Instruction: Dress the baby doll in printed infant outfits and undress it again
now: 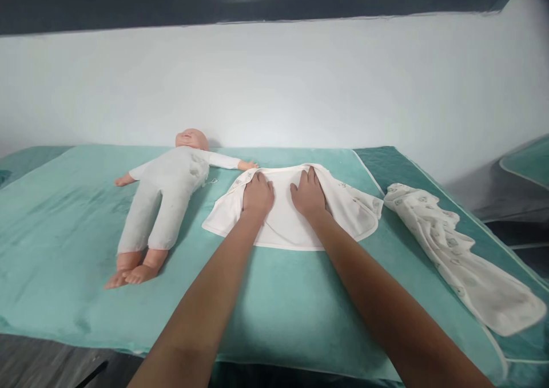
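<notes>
Soft matt cotton baby garment [295, 222], plush teal mat [68, 233], smooth plastic-limbed doll [165, 196] in matt cloth

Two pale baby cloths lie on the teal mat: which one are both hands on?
The plain white garment with trimmed edges, mid-mat, under the left hand and right hand; the printed cloth lies untouched at right.

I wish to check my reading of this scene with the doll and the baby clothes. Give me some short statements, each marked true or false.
1. The left hand and the right hand both rest palm down on the white baby garment. True.
2. The baby doll lies face down. False: it lies on its back.
3. The doll lies to the left of the garment. True.
4. The patterned cloth covers the doll. False: it lies on the teal mat, right of the garment.
</notes>
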